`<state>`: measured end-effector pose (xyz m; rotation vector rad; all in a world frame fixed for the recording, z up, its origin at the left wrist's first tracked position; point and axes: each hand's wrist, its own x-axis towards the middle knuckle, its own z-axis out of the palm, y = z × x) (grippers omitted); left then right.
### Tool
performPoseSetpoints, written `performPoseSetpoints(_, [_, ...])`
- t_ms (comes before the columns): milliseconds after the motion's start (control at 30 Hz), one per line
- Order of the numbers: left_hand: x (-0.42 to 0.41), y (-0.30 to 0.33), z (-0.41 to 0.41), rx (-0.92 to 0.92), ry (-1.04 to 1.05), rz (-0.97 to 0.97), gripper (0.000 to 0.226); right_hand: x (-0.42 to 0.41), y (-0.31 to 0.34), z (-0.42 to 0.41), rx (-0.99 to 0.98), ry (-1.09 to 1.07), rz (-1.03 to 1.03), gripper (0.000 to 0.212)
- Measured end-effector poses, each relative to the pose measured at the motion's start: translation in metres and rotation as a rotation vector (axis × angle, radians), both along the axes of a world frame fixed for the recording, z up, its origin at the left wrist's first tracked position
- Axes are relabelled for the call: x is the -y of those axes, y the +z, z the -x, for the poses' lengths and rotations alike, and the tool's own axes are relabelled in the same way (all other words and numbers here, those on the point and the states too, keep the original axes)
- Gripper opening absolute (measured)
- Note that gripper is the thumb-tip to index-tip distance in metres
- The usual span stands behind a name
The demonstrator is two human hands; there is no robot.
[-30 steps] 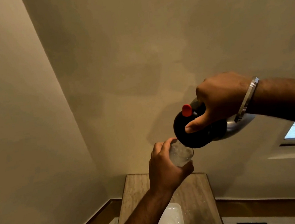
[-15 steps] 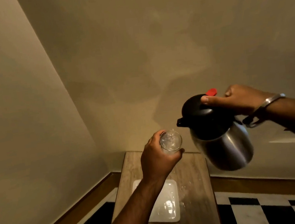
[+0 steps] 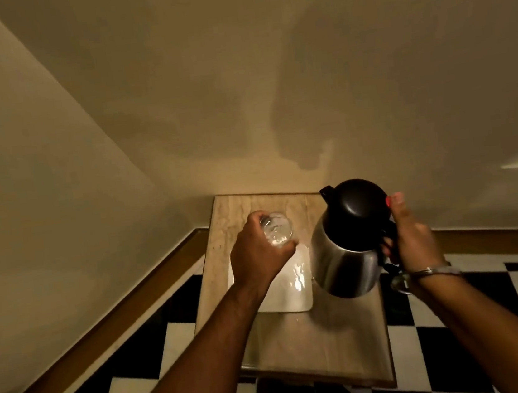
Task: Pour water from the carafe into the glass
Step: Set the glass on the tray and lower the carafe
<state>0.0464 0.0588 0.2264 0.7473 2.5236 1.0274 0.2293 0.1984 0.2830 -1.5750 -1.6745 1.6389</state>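
Observation:
A steel carafe (image 3: 345, 260) with a black lid and a red thumb button hangs nearly upright above the right side of a small marble table (image 3: 305, 347). My right hand (image 3: 411, 239) grips its black handle, thumb by the red button. My left hand (image 3: 258, 255) wraps around a clear glass (image 3: 277, 230), held above the table's far left part, its mouth facing me. The carafe's spout points away toward the wall and stands apart from the glass. How much water the glass holds is unclear.
A white rectangular tray (image 3: 290, 287) lies on the table under my left hand. The table stands in a corner, with beige walls behind and to the left. Black-and-white checkered floor (image 3: 493, 308) surrounds it. A wooden baseboard (image 3: 119, 314) runs along the walls.
The carafe has swung from tipped over the glass back to nearly upright and come down toward the table. The glass has lowered too. The view has tilted downward.

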Motion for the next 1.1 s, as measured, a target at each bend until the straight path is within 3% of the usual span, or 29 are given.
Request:
performPoseSetpoints(233, [0.019,-0.090,0.040,0.003,-0.105,0.187,0.075,0.036,-0.099,-0.006,-0.092,-0.317,0.125,0.072])
performPoseSetpoints(467, [0.029,-0.198,0.061,0.053,-0.121,0.267,0.076,0.050,-0.207,-0.008,-0.049,-0.373,0.128,0.093])
performPoseSetpoints(600, [0.033,-0.248,0.058,0.110,-0.107,0.272,0.074,0.056,-0.254,-0.005,-0.036,-0.413,0.081,0.060])
performPoseSetpoints(767, [0.040,-0.283,0.053,0.169,-0.107,0.238,0.077,0.056,-0.293,-0.009,-0.060,-0.443,0.148,0.066])
performPoseSetpoints(867, [0.040,-0.295,0.048,0.168,-0.113,0.214,0.077,0.058,-0.308,-0.015,-0.088,-0.445,0.197,0.089])
performPoseSetpoints(1100, [0.041,-0.305,0.041,0.174,-0.090,0.190,0.077,0.060,-0.308,-0.013,-0.083,-0.497,0.212,0.064])
